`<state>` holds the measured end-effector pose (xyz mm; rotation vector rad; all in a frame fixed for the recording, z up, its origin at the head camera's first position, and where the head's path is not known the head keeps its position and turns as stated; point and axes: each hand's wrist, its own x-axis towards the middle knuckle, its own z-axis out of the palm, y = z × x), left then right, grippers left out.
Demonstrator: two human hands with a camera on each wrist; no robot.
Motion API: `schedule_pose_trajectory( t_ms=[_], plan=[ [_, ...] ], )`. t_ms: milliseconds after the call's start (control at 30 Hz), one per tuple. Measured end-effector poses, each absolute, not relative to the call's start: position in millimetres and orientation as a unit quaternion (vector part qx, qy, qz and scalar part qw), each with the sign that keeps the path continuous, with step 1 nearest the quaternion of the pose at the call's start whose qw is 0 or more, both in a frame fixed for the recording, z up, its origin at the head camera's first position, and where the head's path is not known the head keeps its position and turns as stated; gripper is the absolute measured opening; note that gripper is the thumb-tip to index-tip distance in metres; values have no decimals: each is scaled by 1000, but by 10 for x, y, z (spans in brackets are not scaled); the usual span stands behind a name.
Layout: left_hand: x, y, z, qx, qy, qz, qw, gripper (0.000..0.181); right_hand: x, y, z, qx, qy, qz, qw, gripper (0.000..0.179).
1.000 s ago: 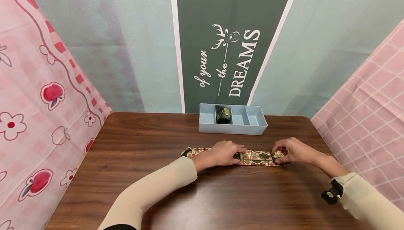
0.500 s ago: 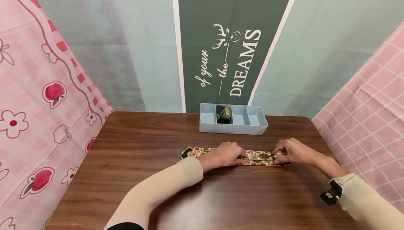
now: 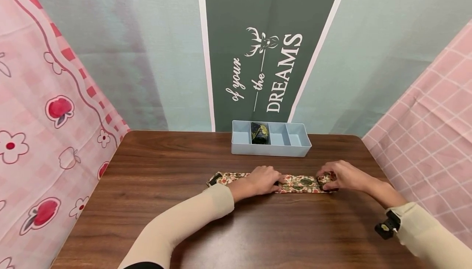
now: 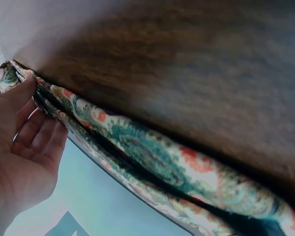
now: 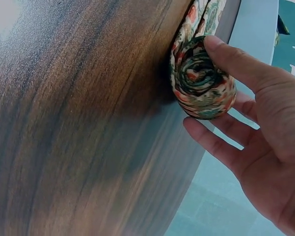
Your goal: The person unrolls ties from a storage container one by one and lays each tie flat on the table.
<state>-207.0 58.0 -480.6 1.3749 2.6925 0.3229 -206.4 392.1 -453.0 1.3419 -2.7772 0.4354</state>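
Evenly and softly lit in the head view, apparently from above, with a hazy sheen on the wooden tabletop [image 3: 280,236] on the near side of the patterned strip [image 3: 300,183], and with vague shadow bands down the pale backdrop [image 3: 177,55] beyond it. Dimmer, bluish and blurred in the left wrist view, darkest along the strip's edge. Crisper in the right wrist view, glaring white well left of the strip, deeply shadowed just beside it.

Left arm [image 3: 186,221] bent, left hand [image 3: 262,180] palm-down, thumb opposite fingers, pinching. Right arm [image 3: 427,230] angled in from lower right, right hand [image 3: 344,174] gripping, thumb opposing curled fingers. Hands apart, roughly level.
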Motion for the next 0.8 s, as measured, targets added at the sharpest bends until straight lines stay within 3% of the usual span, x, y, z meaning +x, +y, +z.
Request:
schedule_pose_trajectory(
  t_ms=[800],
  plan=[
    [-2041, 301, -4781, 446, 886, 108, 69, 32, -2085, 4017, -4449, 461, -876, 140, -34, 54]
  ],
)
